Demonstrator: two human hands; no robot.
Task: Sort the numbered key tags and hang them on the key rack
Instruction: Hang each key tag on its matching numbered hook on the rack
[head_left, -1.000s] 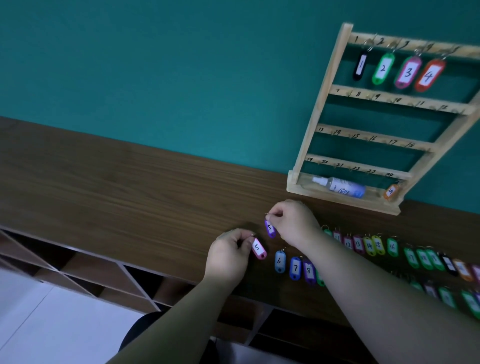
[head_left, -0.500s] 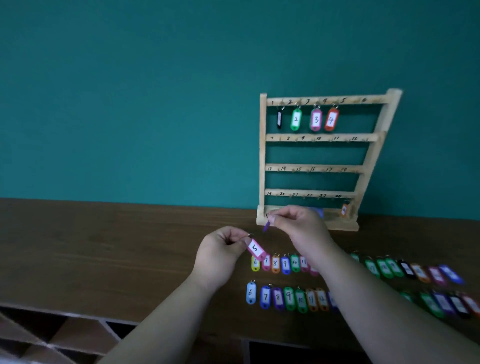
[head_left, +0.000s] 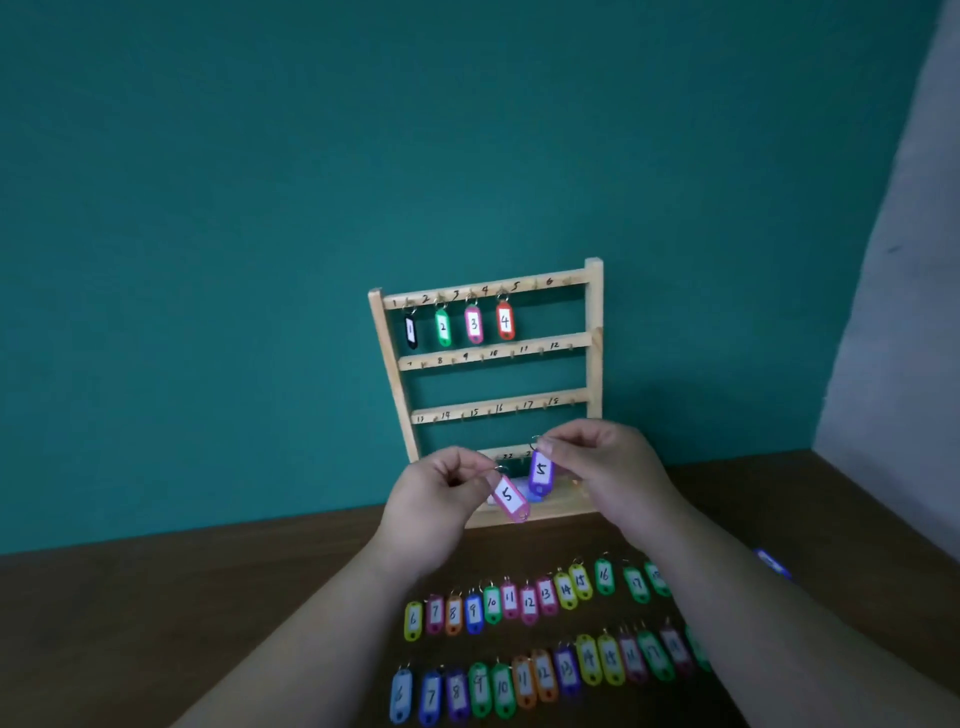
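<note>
Left hand (head_left: 436, 493), right hand (head_left: 608, 470), forearms (head_left: 322, 629) bare.

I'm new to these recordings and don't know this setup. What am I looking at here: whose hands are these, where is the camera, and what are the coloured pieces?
There is no machine here. A person works with two bare hands, and the one camera sits on their head, looking forward and down, so both arms reach in from the bottom edge. A wooden key rack stands on a brown table against a teal wall. Its rails carry numbered hooks, and tags 1 to 4 already hang on the top rail. Two rows of numbered tags lie on the table in front. The left hand pinches a pink tag marked 5 at its ring end. The right hand pinches a purple tag marked 5 the same way. Both tags are held up before the rack's lower part.
</note>
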